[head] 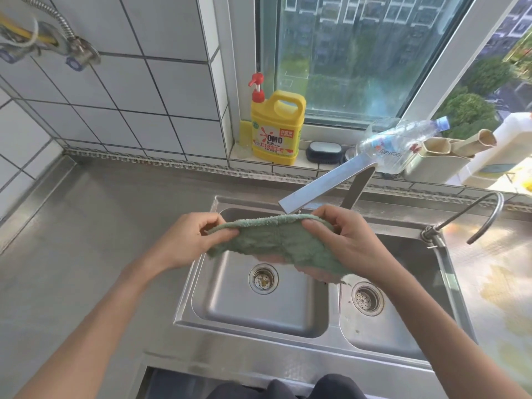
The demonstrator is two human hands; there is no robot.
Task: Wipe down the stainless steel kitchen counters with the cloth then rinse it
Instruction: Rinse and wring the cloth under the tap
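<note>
A green cloth (276, 243) with a pinkish underside hangs stretched above the left basin (259, 309) of a double steel sink. My left hand (190, 240) pinches its left edge between thumb and fingers. My right hand (345, 240) grips its right upper edge, fingers curled round the fabric. The flat steel faucet spout (322, 185) ends just behind the cloth; I see no water running. The stainless steel counter (95, 234) stretches to the left of the sink.
The right basin (403, 312) lies beside the left one, with a thin curved tap (483, 214) behind it. On the window sill stand a yellow detergent jug (276, 131), a dark soap dish (324, 151), a tilted clear bottle (400, 142) and a beige holder (443, 156).
</note>
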